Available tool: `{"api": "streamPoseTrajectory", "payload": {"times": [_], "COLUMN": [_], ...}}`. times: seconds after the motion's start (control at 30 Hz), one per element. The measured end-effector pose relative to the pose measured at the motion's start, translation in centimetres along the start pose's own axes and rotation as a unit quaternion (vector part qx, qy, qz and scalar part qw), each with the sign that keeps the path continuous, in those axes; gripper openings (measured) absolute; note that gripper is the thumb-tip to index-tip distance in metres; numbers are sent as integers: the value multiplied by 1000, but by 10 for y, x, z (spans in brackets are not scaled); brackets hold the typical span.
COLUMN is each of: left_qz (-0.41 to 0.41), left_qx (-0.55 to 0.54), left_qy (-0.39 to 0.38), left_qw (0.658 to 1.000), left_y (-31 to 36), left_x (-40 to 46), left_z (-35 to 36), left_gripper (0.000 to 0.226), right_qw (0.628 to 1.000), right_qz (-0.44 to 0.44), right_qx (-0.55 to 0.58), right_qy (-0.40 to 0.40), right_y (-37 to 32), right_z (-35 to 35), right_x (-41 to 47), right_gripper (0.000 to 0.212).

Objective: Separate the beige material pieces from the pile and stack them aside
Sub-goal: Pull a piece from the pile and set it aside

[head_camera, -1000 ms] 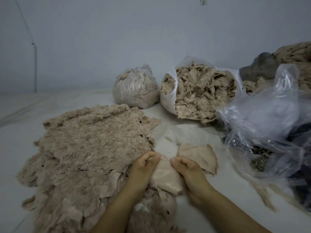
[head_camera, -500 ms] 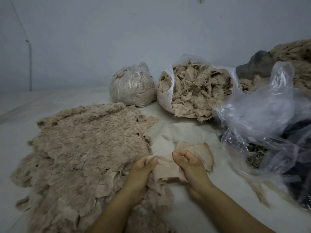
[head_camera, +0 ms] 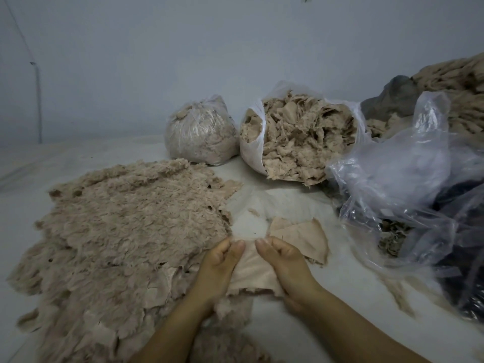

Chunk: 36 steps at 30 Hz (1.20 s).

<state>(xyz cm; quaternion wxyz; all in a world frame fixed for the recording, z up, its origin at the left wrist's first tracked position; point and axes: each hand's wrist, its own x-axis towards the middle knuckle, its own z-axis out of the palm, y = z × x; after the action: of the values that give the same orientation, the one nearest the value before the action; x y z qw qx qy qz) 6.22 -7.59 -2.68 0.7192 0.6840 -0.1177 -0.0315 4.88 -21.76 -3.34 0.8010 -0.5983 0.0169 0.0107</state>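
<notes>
Since half a second ago, both hands have drawn the beige piece [head_camera: 250, 273] nearer to us and slightly clear of the small stack; we note the thumbs now closer together along its top edge.

Item: beige piece, smooth backing side up, held between the hands at the near edge of the fleecy pile [head_camera: 125, 231]. Left hand [head_camera: 220, 268]: grip clenched on the piece's left edge, thumb on top. Right hand [head_camera: 281, 265]: grip likewise pinching the right edge.

Item: small stack of separated pieces [head_camera: 301, 237], just beyond the right hand, on the white surface [head_camera: 275, 203].

Item: open bag of scraps [head_camera: 301, 137], tied bag [head_camera: 201, 132], crumpled clear plastic [head_camera: 406, 179], all farther back or to the right.

Handling, in our judgement: light, limp, fuzzy underneath, likely clinging to neighbouring pieces; not fragile. We would take it by opposite edges, as now, and peel rather than tug.
</notes>
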Motion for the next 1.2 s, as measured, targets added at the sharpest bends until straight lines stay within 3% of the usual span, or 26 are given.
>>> {"api": "streamPoseTrajectory", "payload": {"times": [0.13, 0.3, 0.43, 0.57, 0.67, 0.77, 0.9, 0.93, 1.0, 1.1, 1.2], "left_qz": [1, 1, -28, -51, -47, -38, -106, -106, -95, -61, -65], "left_qx": [74, 90, 75, 22, 31, 94, 58, 65, 72, 56, 34], "left_qy": [26, 30, 54, 112, 74, -14, -150, -156, -104, -6, -48], "left_qw": [997, 995, 995, 992, 996, 995, 981, 980, 987, 997, 996], "left_y": [0, -2, -4, 0, 4, 14, 29, 31, 30, 32, 40], "left_x": [7, 10, 12, 15, 14, 14, 16, 16, 16, 16, 15], "left_z": [-2, -2, -11, -26, -21, -17, -13, -13, -16, -27, -20], "left_gripper": [23, 24, 30, 30, 36, 46, 26, 11, 28, 32, 19], "right_qw": [999, 1000, 998, 999, 994, 983, 976, 978, 983, 988, 980], "right_qz": [-36, 9, 31, 41, 90, 127, 139, 141, 140, 125, 146], "right_qx": [1, 24, 52, 34, -37, -62, -68, -65, -56, -48, -71], "right_qy": [41, 2, 28, 9, -46, -115, -150, -142, -107, -80, -113], "right_y": [-5, -9, -17, -43, -58, -65, -66, -65, -66, -69, -72], "right_z": [0, -8, -19, -36, -34, -33, -36, -37, -42, -51, -46], "right_x": [0, 5, 11, 15, 16, 15, 8, 6, 4, 2, -1], "right_gripper": [16, 19, 32, 14, 21, 8, 8, 11, 26, 39, 19]}}
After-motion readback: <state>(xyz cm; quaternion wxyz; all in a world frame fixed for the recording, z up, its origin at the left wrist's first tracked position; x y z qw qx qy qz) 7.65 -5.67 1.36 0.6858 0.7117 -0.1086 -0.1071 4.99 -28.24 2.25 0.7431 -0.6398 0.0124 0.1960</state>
